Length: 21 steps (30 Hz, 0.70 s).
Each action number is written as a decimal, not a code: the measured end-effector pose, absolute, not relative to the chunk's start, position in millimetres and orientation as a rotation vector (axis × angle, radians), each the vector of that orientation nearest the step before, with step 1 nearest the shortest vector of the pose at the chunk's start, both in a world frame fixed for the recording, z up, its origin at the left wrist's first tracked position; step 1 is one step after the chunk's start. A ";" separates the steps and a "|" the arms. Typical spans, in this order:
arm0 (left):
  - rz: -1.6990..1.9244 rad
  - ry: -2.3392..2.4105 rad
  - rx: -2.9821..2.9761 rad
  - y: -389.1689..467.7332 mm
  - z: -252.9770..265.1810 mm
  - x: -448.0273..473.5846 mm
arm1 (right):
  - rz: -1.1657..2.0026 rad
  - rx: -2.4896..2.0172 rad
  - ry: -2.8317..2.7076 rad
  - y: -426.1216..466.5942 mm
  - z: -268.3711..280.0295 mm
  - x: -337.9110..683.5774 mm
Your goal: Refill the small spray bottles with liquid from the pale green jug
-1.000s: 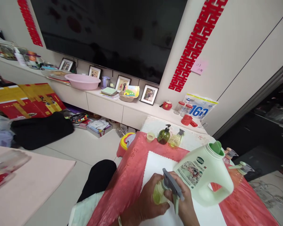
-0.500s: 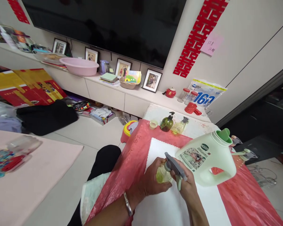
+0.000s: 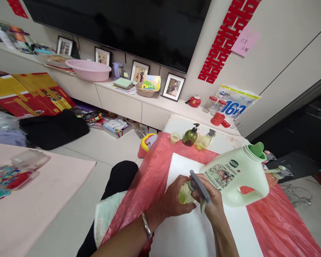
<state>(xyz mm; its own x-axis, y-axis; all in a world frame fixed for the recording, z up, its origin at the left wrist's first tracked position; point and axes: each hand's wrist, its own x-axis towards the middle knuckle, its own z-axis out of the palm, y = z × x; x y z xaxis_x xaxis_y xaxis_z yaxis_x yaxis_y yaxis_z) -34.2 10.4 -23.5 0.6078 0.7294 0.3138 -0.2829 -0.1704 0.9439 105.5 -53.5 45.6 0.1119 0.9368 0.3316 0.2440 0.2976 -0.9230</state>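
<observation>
My left hand (image 3: 172, 200) is wrapped round a small clear spray bottle (image 3: 184, 195) with yellow-green liquid in it. At the bottle's neck, my right hand (image 3: 213, 201) grips the grey trigger spray head (image 3: 201, 186). Whether the head is fully screwed down cannot be made out. Both hands are above a white mat (image 3: 184, 165) with a scalloped edge. Just beyond my right hand stands a large pale-green jug (image 3: 253, 191) with a handle, a picture label and a green piece in its mouth. Behind the mat are a dark-green pump bottle (image 3: 189, 138), another spray bottle (image 3: 203, 142) and a small cup (image 3: 174, 137).
A red cloth (image 3: 156, 167) covers the table under the mat. More spray bottles (image 3: 275, 176) stand behind the jug at the right. To the left is a pink table (image 3: 56, 185) with colourful small pieces. A long cabinet (image 3: 120, 100) with picture frames and a pink basin (image 3: 89, 71) runs along the wall.
The camera view has shifted slightly. Both hands stay on the spray bottle and its head, with the right fingers shifted a little around the head.
</observation>
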 end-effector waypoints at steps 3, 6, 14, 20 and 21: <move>0.939 0.391 1.491 10.9 -23.1 -34.6 | 0.694 -1.193 -1.415 -54.0 46.6 104.7; 0.934 0.386 1.481 11.2 -22.8 -34.9 | 0.665 -1.212 -1.427 -54.9 46.3 105.3; 0.909 0.369 1.448 11.3 -20.5 -36.6 | 0.815 -1.267 -1.331 -61.0 39.7 108.9; 0.918 0.391 1.459 10.4 -20.7 -35.6 | 0.831 -1.240 -1.382 -62.4 43.1 109.7; 0.919 0.392 1.462 10.4 -20.1 -35.9 | 0.834 -1.239 -1.388 -62.4 43.4 110.0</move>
